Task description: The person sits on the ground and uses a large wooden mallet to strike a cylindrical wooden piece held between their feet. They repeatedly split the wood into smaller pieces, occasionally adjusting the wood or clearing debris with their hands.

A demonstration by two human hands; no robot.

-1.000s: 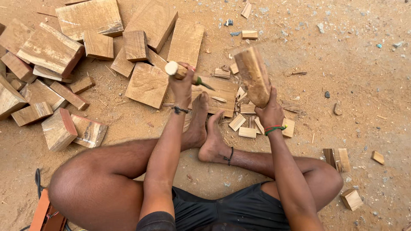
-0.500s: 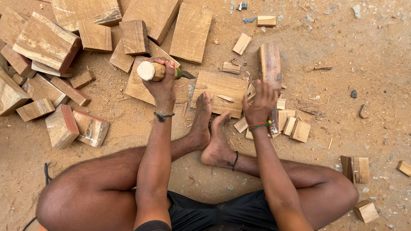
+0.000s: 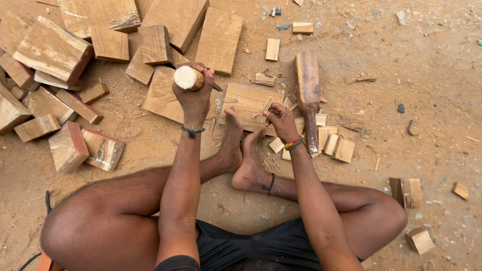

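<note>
My left hand is closed around a chisel with a pale round wooden handle, held upright above a flat wooden board. My right hand rests at the board's near right edge, its fingertips pinched on a thin wood strip lying on the board. A long wooden mallet lies on the ground just right of that hand, apart from it. My bare feet press against the board's near edge.
Large sawn wood blocks are piled at the left and top. Small cut blocks and chips lie right of the mallet. More offcuts sit by my right knee on sandy ground.
My right hand lowered the raised mallet, laid it on the ground and moved to the strip on the board. My left hand kept the chisel and shifted slightly.
</note>
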